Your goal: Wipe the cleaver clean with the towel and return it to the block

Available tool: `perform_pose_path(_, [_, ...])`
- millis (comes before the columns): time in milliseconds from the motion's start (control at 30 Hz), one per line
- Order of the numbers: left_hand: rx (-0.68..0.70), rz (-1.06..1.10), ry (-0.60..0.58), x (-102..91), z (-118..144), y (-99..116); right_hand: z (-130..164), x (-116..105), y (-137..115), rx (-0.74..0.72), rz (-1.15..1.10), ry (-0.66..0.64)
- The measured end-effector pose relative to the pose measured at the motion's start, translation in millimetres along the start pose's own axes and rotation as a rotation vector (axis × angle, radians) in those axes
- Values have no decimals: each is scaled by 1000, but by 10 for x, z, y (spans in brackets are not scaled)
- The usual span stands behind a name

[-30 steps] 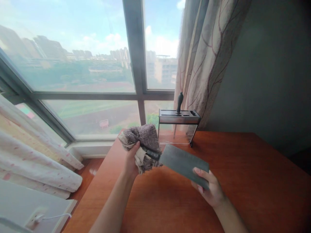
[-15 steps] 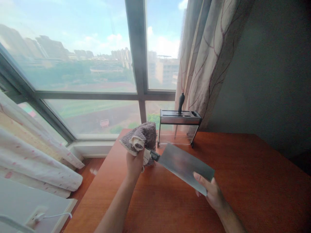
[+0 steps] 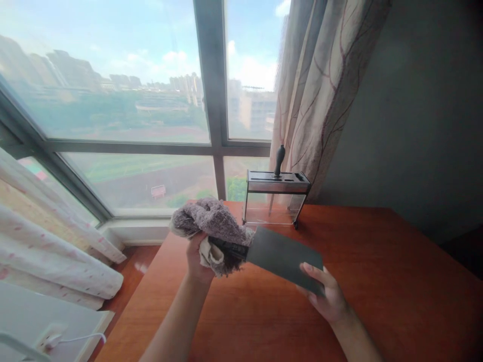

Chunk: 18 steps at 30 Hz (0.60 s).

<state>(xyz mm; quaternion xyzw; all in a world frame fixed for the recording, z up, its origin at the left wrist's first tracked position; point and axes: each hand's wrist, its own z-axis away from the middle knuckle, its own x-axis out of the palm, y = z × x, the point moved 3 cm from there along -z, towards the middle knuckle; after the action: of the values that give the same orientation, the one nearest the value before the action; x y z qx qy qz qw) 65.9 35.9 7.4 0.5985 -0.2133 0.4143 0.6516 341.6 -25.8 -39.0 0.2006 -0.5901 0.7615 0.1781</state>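
Note:
A cleaver (image 3: 285,256) with a broad rectangular blade is held above the wooden table, its black handle to the left. My right hand (image 3: 327,294) pinches the blade's far right end, thumb on the upper face and fingers underneath. My left hand (image 3: 199,259) is closed on a bunched grey-purple towel (image 3: 217,218), which wraps around the cleaver's handle. Part of the dark handle shows between the towel's folds. Most of the left fingers are hidden by the cloth.
Behind the blade, a knife block (image 3: 278,187) with clear sides and one black-handled knife stands near the table's (image 3: 377,261) back edge. A window, long curtains (image 3: 313,90) and a dark wall lie beyond. A plugged-in white cable (image 3: 81,339) is at lower left.
My left hand and the towel have shifted left and slightly down, the towel now bunched along the handle. The blade has tilted and looks darker. My right hand keeps hold of its end.

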Motion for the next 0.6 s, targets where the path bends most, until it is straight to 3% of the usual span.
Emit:
perform_pose_path(300, [-102,123,-111,76,65,-94,-5,82,108,113,-128,-121])
perform_pose_path(433, [-235,147,-135,155,95,-152,-33,78,120,68,-253,-108])
perform_pose_path(600, [-305,210,-132,227,135,-190,-23,152,120,-7,-310,-69])
